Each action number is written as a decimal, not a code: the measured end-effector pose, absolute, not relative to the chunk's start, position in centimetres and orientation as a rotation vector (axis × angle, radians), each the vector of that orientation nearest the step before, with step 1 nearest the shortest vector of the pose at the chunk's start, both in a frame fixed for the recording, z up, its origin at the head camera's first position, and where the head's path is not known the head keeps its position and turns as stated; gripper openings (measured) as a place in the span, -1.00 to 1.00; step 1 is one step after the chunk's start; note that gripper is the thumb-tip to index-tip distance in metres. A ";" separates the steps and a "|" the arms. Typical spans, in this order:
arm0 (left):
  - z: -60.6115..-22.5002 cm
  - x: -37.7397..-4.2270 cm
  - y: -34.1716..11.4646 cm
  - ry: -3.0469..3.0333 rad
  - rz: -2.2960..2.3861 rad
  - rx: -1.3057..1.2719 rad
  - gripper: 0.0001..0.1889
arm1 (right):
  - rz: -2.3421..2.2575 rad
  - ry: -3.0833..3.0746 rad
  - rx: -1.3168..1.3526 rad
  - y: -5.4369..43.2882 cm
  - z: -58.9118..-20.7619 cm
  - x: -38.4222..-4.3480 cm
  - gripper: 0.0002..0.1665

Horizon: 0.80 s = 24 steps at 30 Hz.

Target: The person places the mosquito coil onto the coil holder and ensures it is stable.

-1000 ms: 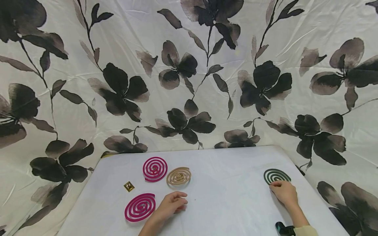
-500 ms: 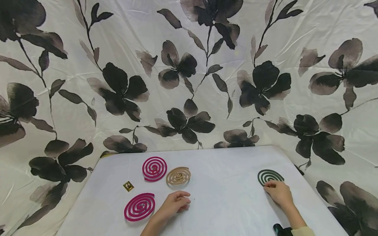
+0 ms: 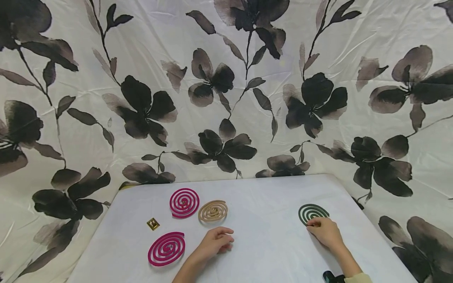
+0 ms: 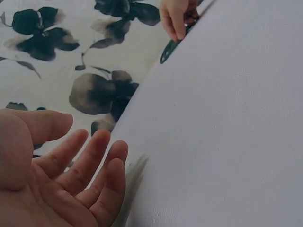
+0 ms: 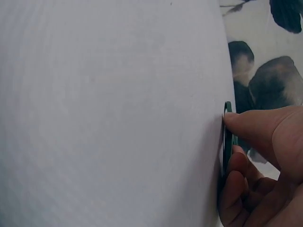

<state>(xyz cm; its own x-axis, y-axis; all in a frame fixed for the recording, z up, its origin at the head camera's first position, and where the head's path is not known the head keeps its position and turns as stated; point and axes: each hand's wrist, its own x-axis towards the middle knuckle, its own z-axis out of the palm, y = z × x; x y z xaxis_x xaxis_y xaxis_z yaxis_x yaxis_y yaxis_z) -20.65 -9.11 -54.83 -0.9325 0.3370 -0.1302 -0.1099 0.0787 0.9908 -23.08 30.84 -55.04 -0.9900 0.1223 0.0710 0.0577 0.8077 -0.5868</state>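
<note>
A dark green spiral coil, like a mosquito coil [image 3: 307, 210], is at the right of the table. My right hand [image 3: 326, 232] pinches its near edge between thumb and fingers; in the right wrist view the coil [image 5: 227, 142] appears edge-on. My left hand [image 3: 214, 243] holds nothing, its fingers loosely bent and apart in the left wrist view. Nearest to it are a tan coil [image 3: 213, 211] and a magenta coil [image 3: 166, 249]. Another magenta coil [image 3: 184, 203] lies behind, left of the tan one.
A small gold square piece with a cut-out middle [image 3: 153, 224] lies at the left between the magenta coils. All sit on a white-covered table [image 3: 262, 220]. A floral cloth [image 3: 226, 98] hangs behind it. A black device [image 3: 332, 276] is at my right wrist.
My right hand has moved left, bringing the green coil along. The left hand has shifted slightly to the right. The other coils stay in place.
</note>
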 end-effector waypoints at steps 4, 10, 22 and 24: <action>-54.9 -20.8 -8.4 2.009 1.933 0.227 -0.66 | 0.933 -2.888 -0.117 30.3 -55.1 -23.1 -0.92; -54.9 -20.9 -7.4 1.987 1.941 0.222 -0.66 | 0.976 -2.886 -0.110 29.5 -55.0 -22.8 -0.93; -55.3 -20.9 -5.9 1.945 1.982 0.208 -0.69 | 0.995 -2.882 -0.020 27.7 -55.0 -22.6 -0.94; -55.2 -20.8 -5.7 1.937 1.987 0.218 -0.70 | 1.008 -2.887 -0.015 27.4 -55.0 -22.5 -0.93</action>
